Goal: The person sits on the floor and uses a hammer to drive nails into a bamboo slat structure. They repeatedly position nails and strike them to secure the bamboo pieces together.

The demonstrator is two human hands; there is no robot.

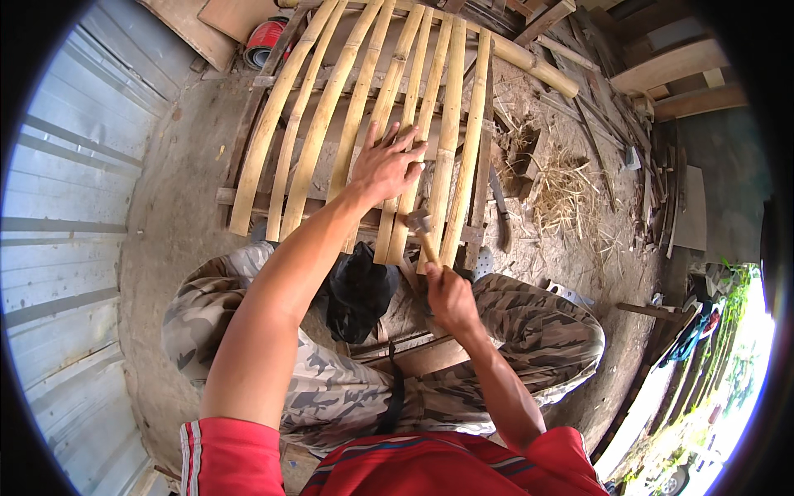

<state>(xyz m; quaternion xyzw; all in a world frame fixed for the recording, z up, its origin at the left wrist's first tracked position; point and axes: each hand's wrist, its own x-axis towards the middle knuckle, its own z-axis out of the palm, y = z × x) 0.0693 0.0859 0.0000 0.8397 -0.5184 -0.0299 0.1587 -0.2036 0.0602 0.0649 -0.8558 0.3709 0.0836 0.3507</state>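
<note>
Several split bamboo slats [332,97] lie side by side, running away from me across a wooden frame [241,157]. My left hand [386,165] rests on the middle slats with its fingers spread. Closed round the wooden handle of a hammer [419,221] is my right hand [452,296], near the close ends of the slats. The hammer's metal head is over one of the right-hand slats; whether it touches the bamboo I cannot tell. A black bag or cloth [361,289] lies between my legs, below the slat ends.
A thick bamboo pole [538,64] crosses the far end. Right of the frame are a large curved knife [501,211] and a heap of bamboo shavings [566,190]. A red round container [266,40] stands far left, by a corrugated metal wall [70,231]. Planks [674,66] are stacked far right.
</note>
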